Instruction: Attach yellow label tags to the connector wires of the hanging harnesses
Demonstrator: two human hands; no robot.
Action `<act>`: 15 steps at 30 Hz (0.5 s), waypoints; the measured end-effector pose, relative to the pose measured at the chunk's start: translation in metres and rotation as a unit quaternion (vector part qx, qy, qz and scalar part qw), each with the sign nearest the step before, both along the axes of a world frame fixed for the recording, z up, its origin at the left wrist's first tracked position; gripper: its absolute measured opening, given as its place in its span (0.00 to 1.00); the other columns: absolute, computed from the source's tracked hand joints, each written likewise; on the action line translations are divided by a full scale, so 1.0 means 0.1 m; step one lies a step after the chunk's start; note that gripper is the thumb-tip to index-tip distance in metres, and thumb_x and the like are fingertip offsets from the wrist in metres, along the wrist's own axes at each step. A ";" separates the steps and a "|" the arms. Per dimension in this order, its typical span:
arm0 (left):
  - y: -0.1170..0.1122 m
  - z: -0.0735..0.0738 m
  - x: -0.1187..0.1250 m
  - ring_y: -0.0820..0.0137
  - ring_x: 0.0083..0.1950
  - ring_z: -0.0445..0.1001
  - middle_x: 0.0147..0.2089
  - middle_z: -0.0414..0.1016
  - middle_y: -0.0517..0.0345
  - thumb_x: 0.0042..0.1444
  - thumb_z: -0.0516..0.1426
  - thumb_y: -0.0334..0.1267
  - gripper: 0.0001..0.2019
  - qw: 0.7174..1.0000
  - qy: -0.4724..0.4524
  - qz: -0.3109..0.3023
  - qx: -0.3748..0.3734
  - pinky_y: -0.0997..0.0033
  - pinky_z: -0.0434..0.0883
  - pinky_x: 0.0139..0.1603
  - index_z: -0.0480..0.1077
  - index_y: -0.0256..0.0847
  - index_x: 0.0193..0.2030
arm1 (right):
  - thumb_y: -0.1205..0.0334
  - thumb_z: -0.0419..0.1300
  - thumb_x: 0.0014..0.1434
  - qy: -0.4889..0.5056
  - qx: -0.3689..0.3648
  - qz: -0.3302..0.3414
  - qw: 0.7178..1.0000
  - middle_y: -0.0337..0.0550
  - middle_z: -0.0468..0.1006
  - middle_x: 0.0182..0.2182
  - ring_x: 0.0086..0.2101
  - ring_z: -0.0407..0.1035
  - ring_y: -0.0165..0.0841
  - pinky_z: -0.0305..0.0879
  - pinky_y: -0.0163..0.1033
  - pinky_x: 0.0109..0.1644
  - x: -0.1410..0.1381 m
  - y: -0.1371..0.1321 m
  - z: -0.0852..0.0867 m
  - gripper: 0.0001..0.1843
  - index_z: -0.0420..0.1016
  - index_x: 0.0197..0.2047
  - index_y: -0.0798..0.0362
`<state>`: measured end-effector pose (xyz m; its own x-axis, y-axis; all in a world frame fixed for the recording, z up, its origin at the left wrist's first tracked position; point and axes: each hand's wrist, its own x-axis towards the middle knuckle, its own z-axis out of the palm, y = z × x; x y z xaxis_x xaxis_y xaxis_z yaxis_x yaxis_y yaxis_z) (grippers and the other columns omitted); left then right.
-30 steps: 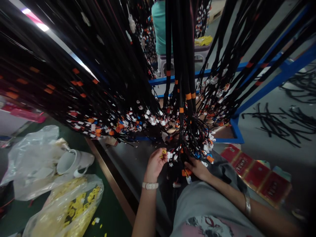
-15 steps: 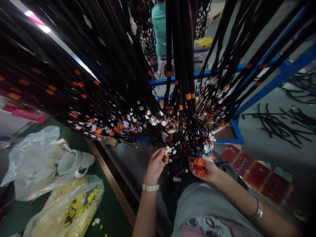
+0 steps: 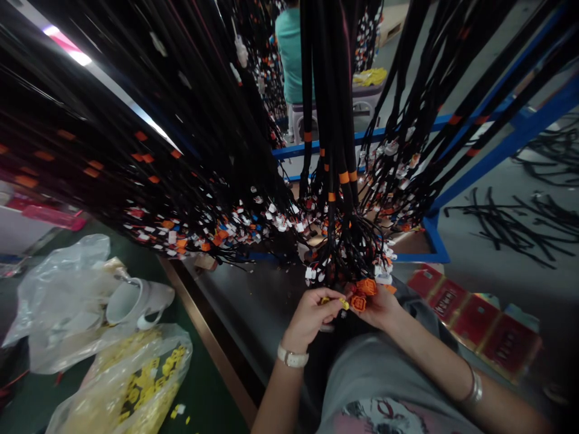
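Black wire harnesses [image 3: 337, 199] with orange tape bands hang in front of me, ending in white, orange and blue connectors. My left hand [image 3: 311, 316] pinches a small yellow clip [image 3: 344, 304] at its fingertips. My right hand [image 3: 379, 306] grips two orange connectors [image 3: 362, 293] at the bottom of the hanging bundle. The yellow clip sits right against the lower orange connector, and both hands meet above my lap.
A clear bag of yellow clips [image 3: 131, 386] and a white mug [image 3: 138, 299] inside crumpled plastic lie on the green table at left. Red boxes [image 3: 470, 328] lie on the floor at right. A blue rack frame [image 3: 434, 229] stands behind. A person in teal [image 3: 289, 51] sits beyond.
My left hand has moved right and down with the yellow clip, reaching the orange connectors. My right hand has lifted those connectors slightly and turned them toward the left hand.
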<state>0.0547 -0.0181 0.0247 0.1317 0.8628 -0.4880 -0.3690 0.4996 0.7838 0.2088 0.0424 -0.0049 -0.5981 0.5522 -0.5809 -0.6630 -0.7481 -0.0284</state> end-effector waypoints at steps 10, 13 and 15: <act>0.00 0.01 0.17 0.81 0.19 0.60 0.25 0.72 0.57 0.45 0.61 0.44 0.13 0.995 0.095 0.011 -0.016 0.80 0.50 0.17 0.71 0.34 0.30 | 0.74 0.48 0.48 -0.062 -0.084 -0.069 0.992 0.40 0.69 0.17 0.20 0.65 0.30 0.66 0.34 0.24 -0.08 0.05 -0.05 0.10 0.65 0.22 0.53; -0.01 -0.03 0.22 0.80 0.19 0.59 0.19 0.67 0.61 0.47 0.59 0.46 0.13 0.982 0.187 0.010 0.003 0.79 0.54 0.19 0.72 0.34 0.28 | 0.74 0.49 0.47 -0.061 -0.077 -0.082 0.992 0.40 0.70 0.17 0.19 0.65 0.30 0.66 0.35 0.24 -0.09 0.05 -0.07 0.10 0.66 0.22 0.53; -0.02 -0.05 0.25 0.78 0.21 0.60 0.19 0.67 0.61 0.48 0.58 0.46 0.13 0.966 0.258 -0.001 0.030 0.78 0.56 0.21 0.73 0.35 0.28 | 0.74 0.49 0.47 -0.062 -0.062 -0.092 0.992 0.40 0.70 0.17 0.19 0.65 0.30 0.66 0.35 0.24 -0.10 0.04 -0.08 0.10 0.66 0.22 0.52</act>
